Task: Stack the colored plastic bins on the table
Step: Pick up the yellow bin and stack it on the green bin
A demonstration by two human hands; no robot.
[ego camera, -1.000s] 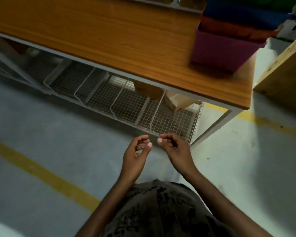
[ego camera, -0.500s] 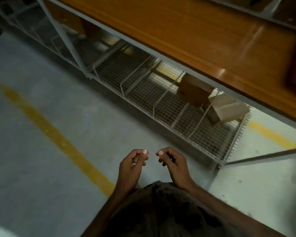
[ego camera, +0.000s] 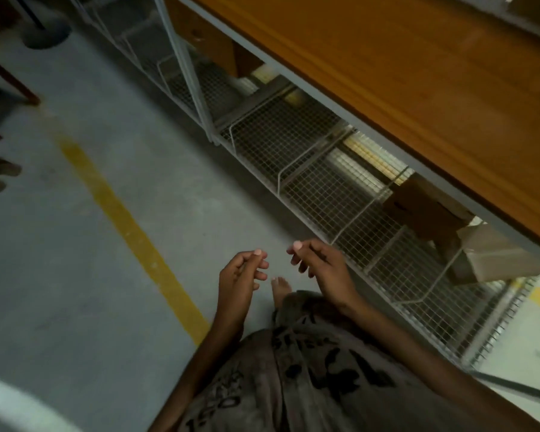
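Note:
No colored bins are in view now. The wooden table (ego camera: 418, 88) runs diagonally across the upper right, seen from its front edge. My left hand (ego camera: 240, 279) and my right hand (ego camera: 320, 266) hover close together in front of my body, below the table edge and over the floor. Both have loosely curled fingers and hold nothing.
A white wire-mesh shelf (ego camera: 325, 188) hangs under the table, with cardboard boxes (ego camera: 424, 210) on it. A yellow line (ego camera: 131, 232) crosses the grey floor. A round stand base (ego camera: 46, 35) and a red leg (ego camera: 10, 79) stand at the far left. My bare foot (ego camera: 281, 289) shows below my hands.
The view has swung left and down: the pink, red and blue bin stack left the frame at the right. My hands stayed together, empty, in the same loose pose.

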